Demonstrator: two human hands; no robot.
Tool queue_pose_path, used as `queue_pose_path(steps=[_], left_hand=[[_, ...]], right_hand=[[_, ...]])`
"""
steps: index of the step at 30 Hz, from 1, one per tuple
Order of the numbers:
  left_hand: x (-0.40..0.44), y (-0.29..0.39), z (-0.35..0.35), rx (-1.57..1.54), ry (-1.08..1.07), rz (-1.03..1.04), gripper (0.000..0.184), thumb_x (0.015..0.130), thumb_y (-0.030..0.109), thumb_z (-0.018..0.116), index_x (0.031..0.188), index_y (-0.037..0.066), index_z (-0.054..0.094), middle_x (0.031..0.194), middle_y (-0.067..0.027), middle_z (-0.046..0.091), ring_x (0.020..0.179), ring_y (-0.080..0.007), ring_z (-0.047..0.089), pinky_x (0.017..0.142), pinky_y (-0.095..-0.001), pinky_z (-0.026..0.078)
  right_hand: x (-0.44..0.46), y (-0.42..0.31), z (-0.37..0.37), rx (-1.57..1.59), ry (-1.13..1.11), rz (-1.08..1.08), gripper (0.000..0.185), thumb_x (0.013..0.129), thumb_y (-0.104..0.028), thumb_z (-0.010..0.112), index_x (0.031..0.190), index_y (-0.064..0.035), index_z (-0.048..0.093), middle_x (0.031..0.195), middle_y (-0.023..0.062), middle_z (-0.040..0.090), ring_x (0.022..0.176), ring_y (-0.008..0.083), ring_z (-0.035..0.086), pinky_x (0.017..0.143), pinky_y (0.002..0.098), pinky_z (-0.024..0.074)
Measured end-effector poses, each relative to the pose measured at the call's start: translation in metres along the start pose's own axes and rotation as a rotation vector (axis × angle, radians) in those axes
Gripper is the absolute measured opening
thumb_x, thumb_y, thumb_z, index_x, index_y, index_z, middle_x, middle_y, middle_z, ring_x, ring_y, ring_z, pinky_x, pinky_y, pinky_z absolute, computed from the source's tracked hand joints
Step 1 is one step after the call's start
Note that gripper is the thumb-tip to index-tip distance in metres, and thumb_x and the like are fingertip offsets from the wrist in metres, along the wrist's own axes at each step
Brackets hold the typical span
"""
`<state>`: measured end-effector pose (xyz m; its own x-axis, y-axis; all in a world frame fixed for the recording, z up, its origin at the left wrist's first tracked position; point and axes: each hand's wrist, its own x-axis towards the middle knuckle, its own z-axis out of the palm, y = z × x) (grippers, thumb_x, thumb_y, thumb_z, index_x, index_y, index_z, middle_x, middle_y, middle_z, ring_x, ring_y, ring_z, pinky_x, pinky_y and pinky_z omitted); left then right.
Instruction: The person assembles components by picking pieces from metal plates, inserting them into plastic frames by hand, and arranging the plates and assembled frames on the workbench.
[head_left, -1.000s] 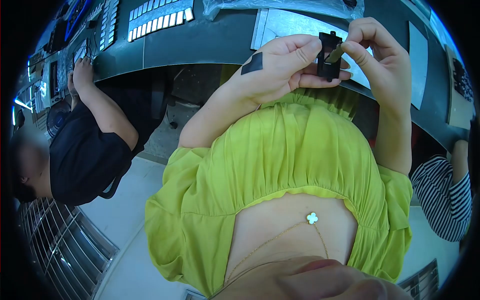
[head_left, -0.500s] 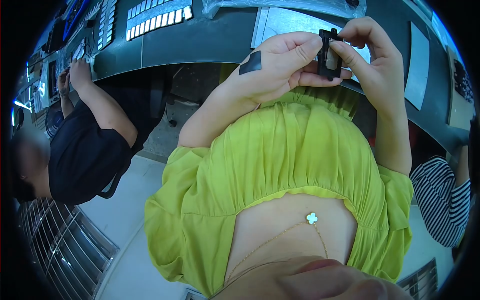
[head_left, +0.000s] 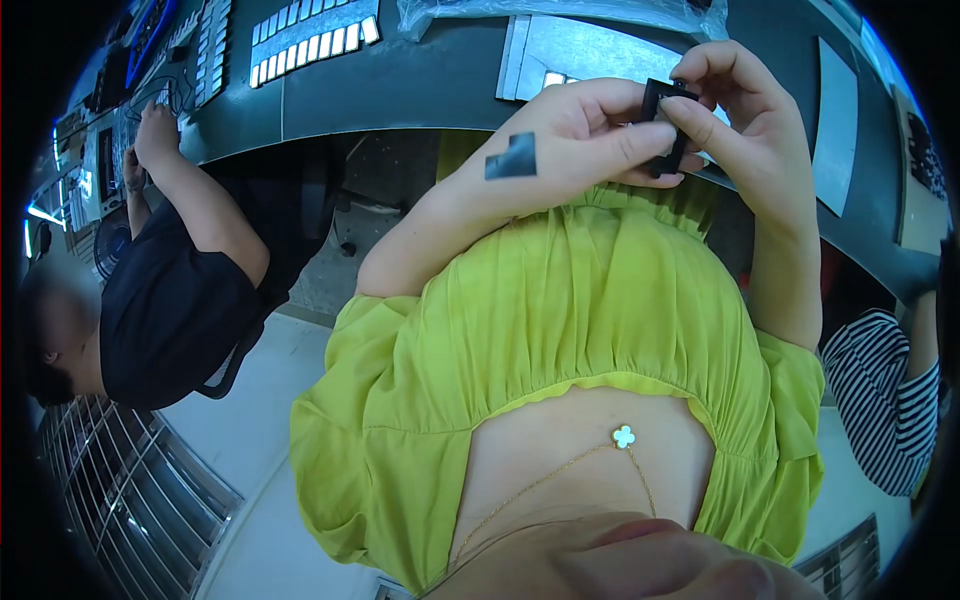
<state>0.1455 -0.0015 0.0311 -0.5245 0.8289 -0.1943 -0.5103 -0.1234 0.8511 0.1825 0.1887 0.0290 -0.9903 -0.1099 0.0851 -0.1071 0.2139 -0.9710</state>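
A small black rectangular frame [head_left: 653,102] is held up between my two hands, just over the table's near edge. My left hand [head_left: 600,130] is closed on its left and lower side, with the thumb pressed across the middle of the part. From the other side, my right hand [head_left: 740,130] pinches its upper right corner with thumb and curled index finger. The thumbs hide much of the frame's inside. A dark patch [head_left: 512,158] is stuck near my left wrist.
Behind my hands lies a metal tray [head_left: 515,60] with a few small pale pieces. Rows of white rectangular pieces [head_left: 315,45] stand further left, near a clear plastic bag [head_left: 560,12]. A pale panel [head_left: 835,125] lies right. One co-worker [head_left: 180,310] sits left; a striped sleeve [head_left: 875,390] shows right.
Both hands and the black frame have dropped slightly toward me. My left thumb has slid from the frame's left edge onto its middle, covering the pale centre seen before.
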Motion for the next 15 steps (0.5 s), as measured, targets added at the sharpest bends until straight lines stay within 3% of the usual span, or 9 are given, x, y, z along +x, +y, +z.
queue_pose_path(steps=[2,4,10,15], left_hand=[[-0.002,0.002,0.003,0.049,0.041,-0.007,0.028,0.092,0.006,0.045,0.118,-0.004,0.047,0.107,-0.0146,0.057,0.098,-0.0225,0.059,0.085,-0.0311,0.052],[-0.003,0.004,0.006,0.097,0.083,-0.013,0.027,0.089,0.002,0.049,0.115,-0.004,0.05,0.105,-0.0127,0.058,0.096,-0.0194,0.06,0.084,-0.0293,0.052],[-0.002,0.002,0.01,0.25,0.155,0.016,0.025,0.087,0.001,0.053,0.11,-0.006,0.052,0.099,-0.0093,0.059,0.091,-0.0147,0.06,0.083,-0.0259,0.051],[0.001,-0.003,0.01,0.19,0.157,-0.02,0.025,0.086,0.002,0.055,0.109,-0.006,0.053,0.099,-0.01,0.059,0.089,-0.0136,0.06,0.083,-0.0259,0.051]], right_hand=[[0.0,-0.002,-0.001,0.053,-0.022,-0.002,0.023,0.079,-0.005,0.065,0.099,-0.0008,0.055,0.087,0.0008,0.053,0.08,0.0086,0.05,0.071,0.02,0.0426],[-0.003,-0.007,0.001,0.272,-0.036,0.155,0.021,0.08,-0.003,0.062,0.099,-0.0001,0.055,0.09,0.0025,0.053,0.082,0.0091,0.051,0.066,0.0191,0.0462],[-0.004,-0.003,0.001,0.208,-0.08,0.012,0.014,0.081,-0.001,0.059,0.094,0.0008,0.055,0.092,0.0048,0.049,0.08,0.0088,0.052,0.063,0.0185,0.0481],[-0.009,0.002,0.007,0.309,-0.037,0.055,0.013,0.08,0.001,0.059,0.092,0.0005,0.055,0.09,0.0043,0.049,0.078,0.0089,0.052,0.061,0.0179,0.047]])
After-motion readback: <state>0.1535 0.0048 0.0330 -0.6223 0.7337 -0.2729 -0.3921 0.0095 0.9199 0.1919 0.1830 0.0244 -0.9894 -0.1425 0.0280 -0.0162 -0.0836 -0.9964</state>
